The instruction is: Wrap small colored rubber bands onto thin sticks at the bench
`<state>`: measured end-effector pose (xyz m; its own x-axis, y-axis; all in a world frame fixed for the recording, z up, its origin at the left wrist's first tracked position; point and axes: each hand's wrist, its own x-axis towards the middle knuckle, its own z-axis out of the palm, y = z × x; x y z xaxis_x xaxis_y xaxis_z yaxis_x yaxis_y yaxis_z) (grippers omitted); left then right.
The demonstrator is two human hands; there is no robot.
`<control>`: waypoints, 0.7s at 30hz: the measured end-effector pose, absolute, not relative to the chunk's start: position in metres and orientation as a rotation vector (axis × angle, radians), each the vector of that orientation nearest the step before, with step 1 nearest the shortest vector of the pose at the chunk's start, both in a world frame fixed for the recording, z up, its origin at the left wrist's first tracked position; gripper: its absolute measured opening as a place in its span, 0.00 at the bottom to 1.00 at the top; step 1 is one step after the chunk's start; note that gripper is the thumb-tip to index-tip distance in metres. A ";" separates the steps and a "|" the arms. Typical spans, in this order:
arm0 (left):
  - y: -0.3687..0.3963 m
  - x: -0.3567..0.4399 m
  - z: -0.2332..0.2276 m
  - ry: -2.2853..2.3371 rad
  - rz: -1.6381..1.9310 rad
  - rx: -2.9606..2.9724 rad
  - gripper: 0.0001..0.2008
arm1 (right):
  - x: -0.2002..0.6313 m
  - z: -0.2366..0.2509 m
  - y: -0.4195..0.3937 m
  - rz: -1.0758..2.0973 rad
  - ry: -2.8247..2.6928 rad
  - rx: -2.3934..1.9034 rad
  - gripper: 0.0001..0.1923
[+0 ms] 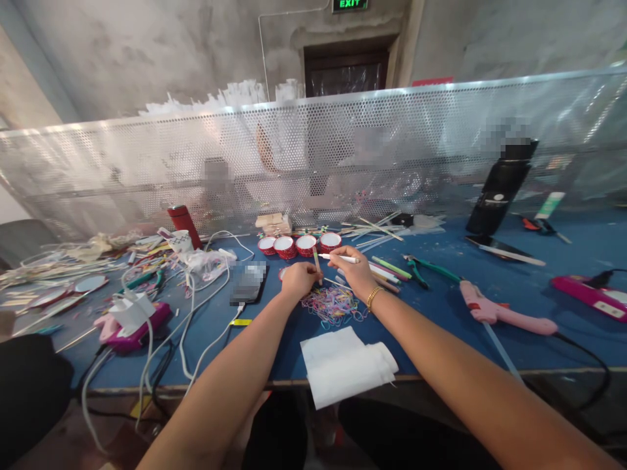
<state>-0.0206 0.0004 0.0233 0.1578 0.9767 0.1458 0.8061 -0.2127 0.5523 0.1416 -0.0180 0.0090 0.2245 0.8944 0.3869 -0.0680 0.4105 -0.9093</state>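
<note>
A thin stick [316,260] is being pinched upright in the left hand [298,279]. A white stick [339,258] is being held flat in the right hand [353,269], pointing left. Both are hanging over rubber bands [334,305] on the table [441,326].

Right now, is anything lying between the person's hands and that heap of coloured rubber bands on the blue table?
Nothing visible does. The left hand holding a thin tan stick and the right hand holding a white stick hover just behind the heap of coloured rubber bands, with only bare blue table between.
</note>
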 end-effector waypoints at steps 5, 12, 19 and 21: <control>0.000 -0.019 0.023 1.724 0.682 2.073 0.09 | 0.145 0.009 -0.018 0.776 -1.117 -0.969 0.13; -0.001 -0.020 0.025 1.704 0.687 2.096 0.08 | 0.145 0.009 -0.018 0.803 -1.079 -0.979 0.16; -0.001 -0.021 0.024 1.684 0.694 2.072 0.09 | 0.144 0.010 -0.019 0.818 -1.066 -0.964 0.13; 0.000 -0.021 0.023 1.676 0.700 2.070 0.08 | 0.144 0.011 -0.019 0.818 -1.067 -0.945 0.14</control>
